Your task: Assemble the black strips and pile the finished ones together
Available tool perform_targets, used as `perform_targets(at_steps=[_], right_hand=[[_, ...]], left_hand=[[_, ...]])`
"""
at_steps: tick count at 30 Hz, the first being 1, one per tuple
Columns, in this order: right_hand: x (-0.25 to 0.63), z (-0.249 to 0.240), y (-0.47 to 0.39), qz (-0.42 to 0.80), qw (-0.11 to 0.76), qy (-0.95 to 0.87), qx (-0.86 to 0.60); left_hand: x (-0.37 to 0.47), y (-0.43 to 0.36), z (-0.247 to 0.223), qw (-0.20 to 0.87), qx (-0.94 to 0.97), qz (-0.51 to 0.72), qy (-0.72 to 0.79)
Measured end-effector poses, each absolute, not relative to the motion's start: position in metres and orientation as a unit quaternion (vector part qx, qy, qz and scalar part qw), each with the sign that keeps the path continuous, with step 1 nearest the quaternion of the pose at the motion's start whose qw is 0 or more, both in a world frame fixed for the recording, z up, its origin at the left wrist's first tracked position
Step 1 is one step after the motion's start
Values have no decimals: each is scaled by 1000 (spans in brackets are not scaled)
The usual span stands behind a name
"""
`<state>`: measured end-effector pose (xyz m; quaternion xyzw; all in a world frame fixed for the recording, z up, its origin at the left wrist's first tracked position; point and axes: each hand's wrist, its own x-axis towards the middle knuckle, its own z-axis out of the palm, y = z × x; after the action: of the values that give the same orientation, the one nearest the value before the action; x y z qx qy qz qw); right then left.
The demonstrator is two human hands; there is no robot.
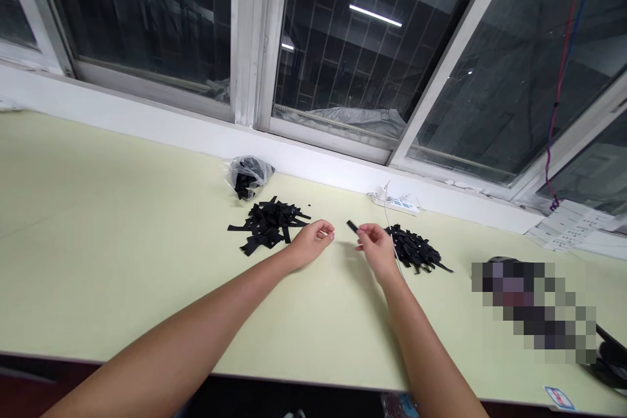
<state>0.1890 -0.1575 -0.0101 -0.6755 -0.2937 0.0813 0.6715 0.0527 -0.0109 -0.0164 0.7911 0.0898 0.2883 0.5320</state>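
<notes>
My right hand (376, 249) pinches a short black fabric strip (352, 226), whose free end points up and to the left. Facing it across a small gap, my left hand (312, 243) has its fingers curled and the thumb close to the fingertips; whatever is between them, if anything, is too small to tell. A loose pile of black strips (267, 225) with small shiny spots lies just left of my left hand. Behind and to the right of my right hand is a second pile of black strips (416, 249).
A clear plastic bag (249, 176) of black pieces stands behind the left pile. A white power strip (396, 201) lies by the wall, its cable (388, 215) running down beside my right hand. Pixelated dark items lie on the pale table (122, 228) at right. Windows rise behind.
</notes>
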Motion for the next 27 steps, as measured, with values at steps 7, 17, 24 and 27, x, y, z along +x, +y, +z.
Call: perform_targets(at_steps=[7,17,24,27], right_hand=[[246,-3,-194,-41,713,-125,-689],[284,-18,-215,-139,633,-61,-759],[296,-22,-220,-184,489,-48,-851],[297,-23,-220,-197,458,-93,-862]], left_hand=[[47,-12,-16,616,757,200,87],[46,-13,-16,627,747,187,116],[48,-12,-20,644,739,177,90],[46,-13,-17,650,741,157,67]])
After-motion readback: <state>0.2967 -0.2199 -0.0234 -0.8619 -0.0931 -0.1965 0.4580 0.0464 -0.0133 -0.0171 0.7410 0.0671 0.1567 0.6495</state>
